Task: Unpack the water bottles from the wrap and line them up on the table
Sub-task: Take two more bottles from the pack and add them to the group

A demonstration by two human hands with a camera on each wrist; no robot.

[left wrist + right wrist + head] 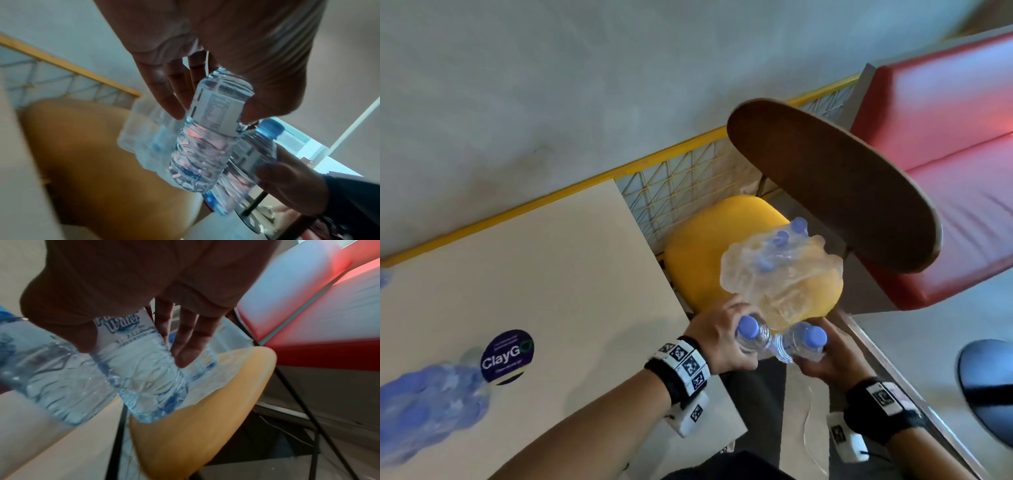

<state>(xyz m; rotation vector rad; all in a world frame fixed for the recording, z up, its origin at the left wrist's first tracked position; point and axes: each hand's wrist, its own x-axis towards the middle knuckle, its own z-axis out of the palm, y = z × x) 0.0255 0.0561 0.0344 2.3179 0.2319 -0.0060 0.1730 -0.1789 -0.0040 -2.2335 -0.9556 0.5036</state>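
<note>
- The table (544, 260), pale and flat, spreads out to the left of both hands, with a round dark sticker (507, 356) reading "ClayGo" on it, just left of the left wrist.
- A red padded bench (945, 164) runs beyond and to the right of the hands.
- A dark wooden chair back (835, 192) stands past the hands, and its yellow seat (698, 260) lies right ahead of the fingers.
- A blurred cluster of blue-capped bottles (428, 404) stands on the table, well to the left of the left forearm.
- The wrap (780, 274), clear crumpled plastic with more blue-capped bottles inside, rests on the yellow seat just ahead of both hands.
- The left hand (722, 339) has its fingers and thumb curled round a water bottle (751, 334); in the left wrist view the thumb and fingers pinch it at the label (213, 112).
- The right hand (828, 359) grips a second water bottle (806, 341), thumb on one side and fingers on the other, as the right wrist view shows.
- The two held bottles touch side by side between the hands, blue caps toward the person, their bases toward the wrap.
- Whether the bases are still inside the wrap cannot be told.
</note>
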